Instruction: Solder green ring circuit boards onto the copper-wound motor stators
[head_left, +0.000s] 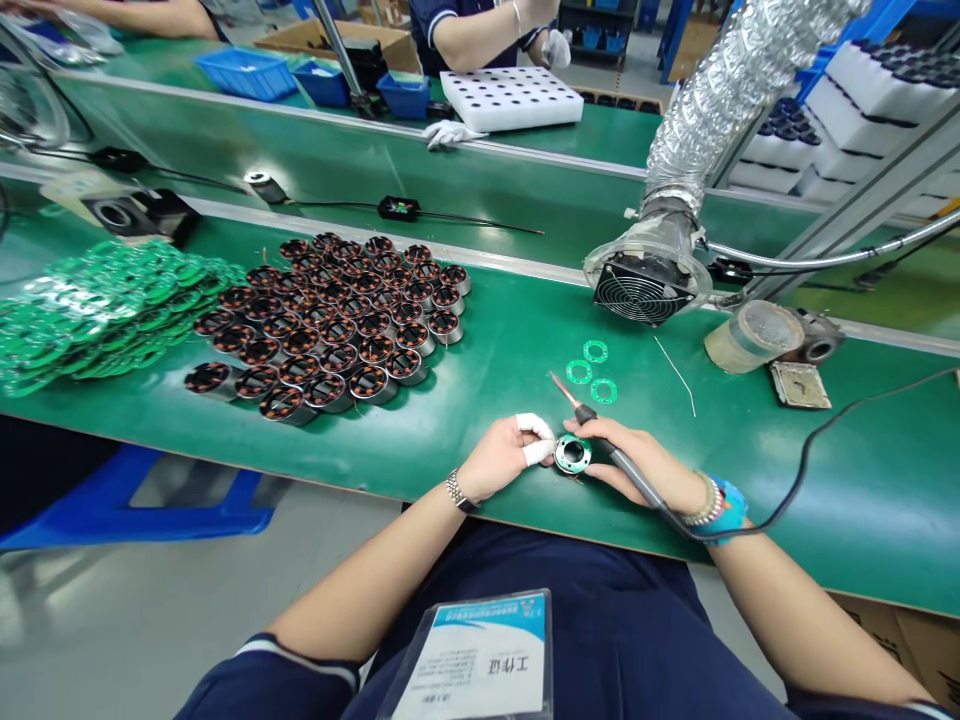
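Near the front edge of the green bench, my left hand [504, 455], with white covers on its fingertips, pinches the left side of a small round motor part [573, 454] topped by a green ring board. My right hand [649, 462] holds a soldering iron [621, 462] whose tip points up and left, above the part. Its fingers also lie along the part's right side. Three loose green ring boards [596, 351] lie behind the part. A thin solder wire [676, 376] is to their right.
Many copper-wound stators [337, 330] stand in rows at left, beside stacked green board panels [112, 310]. A fume fan [643, 290] hangs at back right, near a round container [752, 336] and a small square tray [800, 385]. The iron's cable crosses the right side. Another person [480, 38] works opposite.
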